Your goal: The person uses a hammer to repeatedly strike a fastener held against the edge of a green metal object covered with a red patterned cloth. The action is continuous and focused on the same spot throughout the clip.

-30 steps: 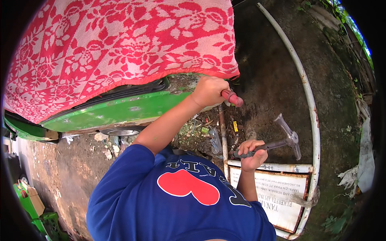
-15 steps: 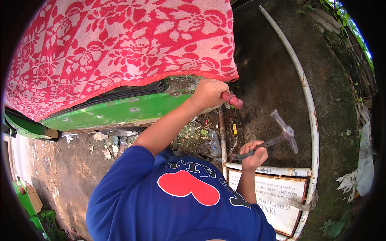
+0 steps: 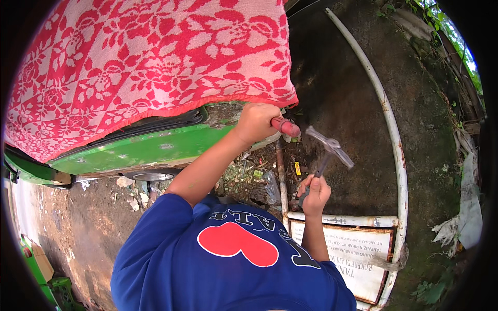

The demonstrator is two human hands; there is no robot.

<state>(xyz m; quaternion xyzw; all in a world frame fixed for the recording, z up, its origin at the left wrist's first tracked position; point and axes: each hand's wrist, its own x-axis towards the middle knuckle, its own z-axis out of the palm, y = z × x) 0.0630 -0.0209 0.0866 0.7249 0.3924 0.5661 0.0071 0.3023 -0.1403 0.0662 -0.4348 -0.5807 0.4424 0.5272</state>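
Observation:
My left hand (image 3: 254, 123) is wrapped round a red-handled tool (image 3: 287, 127). Its butt end points right, and the rest is hidden by my hand. That fist is at the corner of a green car body (image 3: 171, 146), just under the hem of a red and pink floral towel (image 3: 171, 57) draped over the car. Lower and to the right, my right hand (image 3: 315, 194) grips the dark handle of a hammer (image 3: 331, 146). The metal head is raised just to the right of the red butt end, with a gap between them.
A white rusty pipe frame (image 3: 386, 103) curves along the right and carries a white sign board (image 3: 337, 249). Rubble and litter (image 3: 254, 176) lie on the ground under the car, near a wheel (image 3: 153, 175). Green parts (image 3: 39, 269) sit at lower left.
My right hand has swung the hammer up and left, bringing its head close to the red handle. In the picture, my left hand and the car sit slightly further left.

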